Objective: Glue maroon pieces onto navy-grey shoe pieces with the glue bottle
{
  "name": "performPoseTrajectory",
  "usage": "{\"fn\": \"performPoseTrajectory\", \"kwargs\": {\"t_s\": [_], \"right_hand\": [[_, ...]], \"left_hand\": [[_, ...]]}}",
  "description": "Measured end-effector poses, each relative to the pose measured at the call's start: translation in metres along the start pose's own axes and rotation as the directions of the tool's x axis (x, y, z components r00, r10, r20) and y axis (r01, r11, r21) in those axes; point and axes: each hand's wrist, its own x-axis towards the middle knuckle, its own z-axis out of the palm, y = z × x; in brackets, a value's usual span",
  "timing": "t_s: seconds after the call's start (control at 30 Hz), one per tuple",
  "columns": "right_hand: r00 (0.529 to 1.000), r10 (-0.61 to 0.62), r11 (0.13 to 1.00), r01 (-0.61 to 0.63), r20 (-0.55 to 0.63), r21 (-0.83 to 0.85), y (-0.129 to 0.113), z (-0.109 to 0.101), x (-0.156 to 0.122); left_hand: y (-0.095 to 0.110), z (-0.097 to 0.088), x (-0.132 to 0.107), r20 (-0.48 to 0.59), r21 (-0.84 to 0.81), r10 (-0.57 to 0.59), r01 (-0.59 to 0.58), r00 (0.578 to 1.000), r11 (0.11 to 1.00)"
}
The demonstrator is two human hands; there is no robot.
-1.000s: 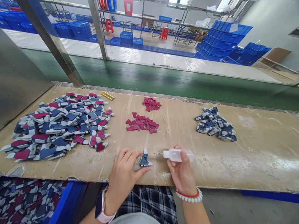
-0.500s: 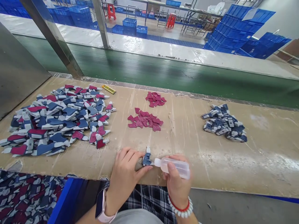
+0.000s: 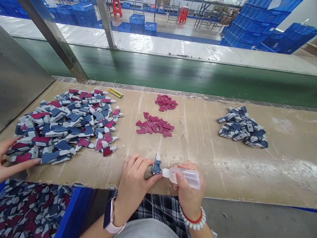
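My left hand (image 3: pixel 135 180) pinches a small navy-and-white cut piece (image 3: pixel 157 166), possibly a shoe part, at the front of the worktop. My right hand (image 3: pixel 189 188) grips a translucent plastic squeeze bottle (image 3: pixel 182 176), its nozzle tip at the piece's right side. Behind my hands lie a large mixed heap of navy, white and maroon pieces (image 3: pixel 64 129), a smaller heap of maroon pieces (image 3: pixel 155 125), and a navy-and-white heap (image 3: pixel 242 127). Another person's hand (image 3: pixel 13 155) reaches in at the left edge, beside the large heap.
The scuffed beige worktop (image 3: pixel 247 172) holds a yellow strip (image 3: pixel 115 93) behind the large heap. A green conveyor belt (image 3: pixel 173 67) runs along its far side. More pieces fill a bin (image 3: pixel 32 211) at lower left, and blue crates (image 3: pixel 255 26) stand beyond.
My right hand has brought the bottle leftward, its nozzle from a gap to the piece. Another person's hand has entered at the left edge. The view has tilted slightly downward.
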Motion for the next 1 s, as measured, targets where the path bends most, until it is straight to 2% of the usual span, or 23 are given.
{"fn": "performPoseTrajectory", "kwargs": {"t_s": [0.1,0.33,1.0], "right_hand": [[0.997,-0.039,0.999,0.040,-0.073,0.011,-0.006,0.002,0.001],[0.991,-0.109,0.994,0.108,-0.083,-0.017,-0.013,0.003,0.003],[0.990,-0.106,0.993,0.109,-0.093,0.032,-0.016,0.006,0.004]], "left_hand": [[0.000,0.001,0.000,-0.005,0.000,0.004,-0.004,1.000,1.000],[-0.001,0.001,0.000,-0.006,0.006,0.010,-0.010,1.000,1.000],[-0.001,0.000,0.001,-0.013,-0.015,0.011,-0.011,1.000,1.000]]}}
